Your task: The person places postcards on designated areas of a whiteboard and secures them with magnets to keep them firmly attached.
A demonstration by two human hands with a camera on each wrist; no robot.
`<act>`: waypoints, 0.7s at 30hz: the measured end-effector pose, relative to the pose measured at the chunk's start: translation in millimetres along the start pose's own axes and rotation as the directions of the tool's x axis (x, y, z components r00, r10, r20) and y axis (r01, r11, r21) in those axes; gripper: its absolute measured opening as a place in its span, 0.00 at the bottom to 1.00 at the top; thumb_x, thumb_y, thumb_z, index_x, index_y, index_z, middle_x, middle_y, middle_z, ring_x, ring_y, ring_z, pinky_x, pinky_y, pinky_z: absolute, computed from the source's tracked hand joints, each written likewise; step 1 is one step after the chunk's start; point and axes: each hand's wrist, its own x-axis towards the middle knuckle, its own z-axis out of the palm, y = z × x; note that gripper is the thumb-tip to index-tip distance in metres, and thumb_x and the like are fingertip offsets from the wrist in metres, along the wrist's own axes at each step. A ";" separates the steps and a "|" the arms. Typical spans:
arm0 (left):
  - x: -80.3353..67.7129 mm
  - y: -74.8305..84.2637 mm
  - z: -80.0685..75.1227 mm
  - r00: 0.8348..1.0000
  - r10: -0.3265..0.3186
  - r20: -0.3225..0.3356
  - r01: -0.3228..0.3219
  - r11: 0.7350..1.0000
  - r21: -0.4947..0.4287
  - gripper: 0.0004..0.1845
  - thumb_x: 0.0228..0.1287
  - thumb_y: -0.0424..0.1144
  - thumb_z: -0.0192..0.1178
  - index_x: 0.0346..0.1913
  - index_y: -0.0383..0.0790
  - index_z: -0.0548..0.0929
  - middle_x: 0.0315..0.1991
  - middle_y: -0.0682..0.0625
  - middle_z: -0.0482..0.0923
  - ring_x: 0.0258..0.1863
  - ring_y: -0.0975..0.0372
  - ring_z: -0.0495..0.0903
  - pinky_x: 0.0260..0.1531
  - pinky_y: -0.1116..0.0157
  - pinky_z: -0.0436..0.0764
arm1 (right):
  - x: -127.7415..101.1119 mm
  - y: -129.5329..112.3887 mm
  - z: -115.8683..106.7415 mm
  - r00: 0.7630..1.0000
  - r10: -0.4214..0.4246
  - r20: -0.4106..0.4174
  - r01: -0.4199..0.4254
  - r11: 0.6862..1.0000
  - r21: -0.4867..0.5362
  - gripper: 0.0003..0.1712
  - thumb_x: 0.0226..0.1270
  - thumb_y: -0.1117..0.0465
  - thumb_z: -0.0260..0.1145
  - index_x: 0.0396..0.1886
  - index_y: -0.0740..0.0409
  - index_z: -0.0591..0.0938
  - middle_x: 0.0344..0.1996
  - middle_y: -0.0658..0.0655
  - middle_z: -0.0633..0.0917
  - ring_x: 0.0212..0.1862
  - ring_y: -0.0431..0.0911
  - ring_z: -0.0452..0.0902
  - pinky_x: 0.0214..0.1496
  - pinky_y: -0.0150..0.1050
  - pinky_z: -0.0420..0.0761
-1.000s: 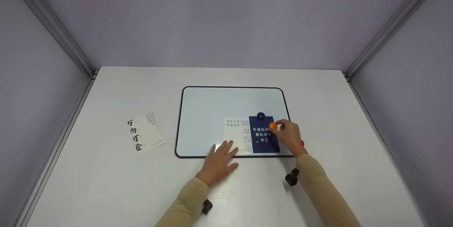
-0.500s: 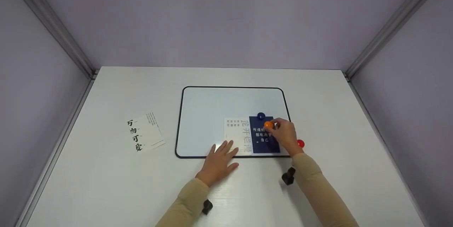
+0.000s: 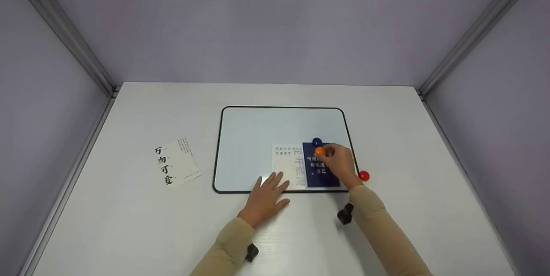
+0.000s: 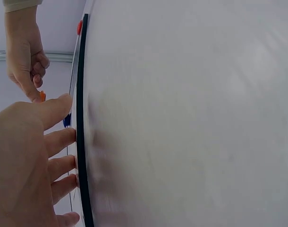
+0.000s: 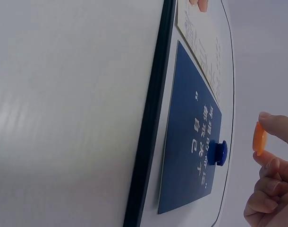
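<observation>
My right hand [image 3: 342, 163] pinches an orange round magnet [image 3: 319, 151] between thumb and finger, above the navy card [image 3: 321, 178]. In the right wrist view the orange magnet [image 5: 259, 138] hangs clear of the board. A blue magnet [image 5: 221, 152] sits at the top edge of the navy card. Beside that card lies a cream card [image 3: 287, 162] with grey lettering. My left hand [image 3: 263, 200] rests with spread, straight fingers over the whiteboard's front edge, fingertips on the lower part of the cream card.
The whiteboard [image 3: 249, 138] with its black rim lies on the white table [image 3: 129, 224]. A red magnet [image 3: 364, 176] is at the board's right edge. Another cream card [image 3: 182, 162] with black lettering lies tilted on the table at left. Walls enclose the back and sides.
My right hand has moved left with the orange magnet, from the right side of the navy card toward the cream card. The red magnet has come fully into view. My left hand stays put.
</observation>
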 end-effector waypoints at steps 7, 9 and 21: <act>0.3 -1.3 0.4 1.000 0.012 -0.018 -0.012 1.000 0.016 0.29 0.71 0.57 0.48 0.70 0.50 0.67 0.75 0.49 0.59 0.75 0.54 0.60 0.73 0.47 0.63 | 2.0 -5.9 5.0 0.999 -0.033 0.004 0.033 0.999 0.010 0.20 0.59 0.53 0.71 0.43 0.64 0.84 0.26 0.55 0.79 0.29 0.44 0.69 0.30 0.32 0.66; 0.2 -1.3 0.2 1.000 0.015 -0.018 -0.014 1.000 0.019 0.29 0.71 0.57 0.47 0.70 0.50 0.67 0.75 0.49 0.59 0.75 0.54 0.59 0.73 0.47 0.63 | 1.8 -7.5 6.0 0.999 -0.041 0.001 0.041 0.999 0.007 0.20 0.59 0.53 0.71 0.43 0.64 0.85 0.25 0.55 0.78 0.29 0.43 0.69 0.29 0.32 0.65; 0.7 -0.6 2.1 1.000 0.008 -0.019 -0.008 1.000 0.014 0.29 0.71 0.57 0.47 0.70 0.51 0.67 0.76 0.49 0.59 0.76 0.55 0.59 0.73 0.48 0.62 | 2.4 -10.9 12.8 0.998 -0.057 -0.004 0.057 0.998 0.038 0.22 0.58 0.53 0.72 0.45 0.66 0.84 0.29 0.59 0.82 0.30 0.44 0.71 0.31 0.30 0.69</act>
